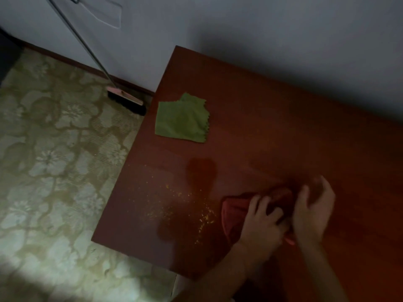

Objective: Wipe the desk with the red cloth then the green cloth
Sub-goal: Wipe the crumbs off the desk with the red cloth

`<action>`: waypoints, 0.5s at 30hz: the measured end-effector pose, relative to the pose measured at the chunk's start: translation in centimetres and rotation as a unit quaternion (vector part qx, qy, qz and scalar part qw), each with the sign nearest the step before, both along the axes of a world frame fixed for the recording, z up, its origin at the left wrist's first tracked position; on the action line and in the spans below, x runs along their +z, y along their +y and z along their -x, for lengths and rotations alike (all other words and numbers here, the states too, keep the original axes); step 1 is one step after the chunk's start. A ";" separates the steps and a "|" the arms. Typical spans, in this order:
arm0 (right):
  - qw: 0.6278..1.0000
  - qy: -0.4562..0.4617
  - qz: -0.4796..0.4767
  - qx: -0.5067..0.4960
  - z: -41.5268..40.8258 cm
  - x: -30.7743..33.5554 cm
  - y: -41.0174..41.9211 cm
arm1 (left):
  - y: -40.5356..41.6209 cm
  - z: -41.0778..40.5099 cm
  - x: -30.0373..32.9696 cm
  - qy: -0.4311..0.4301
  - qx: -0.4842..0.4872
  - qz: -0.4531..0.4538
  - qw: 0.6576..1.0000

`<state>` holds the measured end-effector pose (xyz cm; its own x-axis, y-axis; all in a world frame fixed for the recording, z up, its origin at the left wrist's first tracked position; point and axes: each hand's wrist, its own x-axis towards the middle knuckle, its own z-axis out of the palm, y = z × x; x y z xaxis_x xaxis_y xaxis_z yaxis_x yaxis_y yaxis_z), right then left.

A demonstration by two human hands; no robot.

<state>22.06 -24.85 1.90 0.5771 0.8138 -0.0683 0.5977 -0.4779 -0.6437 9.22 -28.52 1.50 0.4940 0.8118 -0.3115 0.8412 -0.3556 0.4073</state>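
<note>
Two hands: both on the red cloth, near the desk's front edge, right of centre in the view.
Left hand (262, 219): fingers curled down into the red cloth (237, 209), bunching it; it grasps the cloth.
Right hand (313, 209): fingers bent and loosely cupped at the cloth's right side, thumb toward the left hand; whether it actually pinches the fabric I cannot tell, since the light is dim and the hand blurred.
Red cloth: crumpled on the desk (283, 118), partly under the left hand, a paler corner poking out below between the wrists.
Green cloth (182, 118): folded flat, lying near the desk's left edge toward the wall, well apart from the hands, untouched.
Crumbs (187, 203): yellow specks scattered on the desk just left of the red cloth, toward the front-left corner.
Desk: reddish-brown wood, pushed against the wall.
Broom (126, 101): on the floor by the desk's far-left corner, handle leaning up the wall.
Floor (54, 160): pale flower-patterned covering.
</note>
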 end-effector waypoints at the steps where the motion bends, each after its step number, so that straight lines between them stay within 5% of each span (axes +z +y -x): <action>1: 1.000 -0.005 0.014 -0.020 -2.0 -0.6 -1.4 | -1.3 -1.1 -0.6 -0.024 -0.024 0.035 0.999; 2: 0.999 -0.006 0.029 -0.038 -3.6 -1.1 -2.7 | -3.4 -2.4 -1.4 -0.063 -0.023 0.083 0.994; 4: 0.997 -0.010 0.054 -0.056 -5.4 -1.9 -4.7 | -4.6 -3.4 -1.2 0.016 -0.050 0.123 0.991; 6: 0.998 -0.027 0.051 -0.011 -5.7 -2.4 -5.8 | -4.2 -2.8 -2.5 0.000 0.047 0.026 0.999; 9: 0.989 -0.049 0.035 0.134 -4.7 -3.0 -6.0 | -5.6 0.5 -2.3 0.023 0.161 0.003 0.987; 15: 0.919 -0.146 0.070 0.359 -0.2 -3.8 -5.6 | -2.0 14.0 -2.9 0.123 0.417 -0.097 0.895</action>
<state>22.26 -30.49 -1.90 -0.0945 0.9871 -0.1294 0.9293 0.0408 -0.3670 -4.80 -30.52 -1.37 -0.3738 0.9167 -0.1414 0.9026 0.3946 0.1721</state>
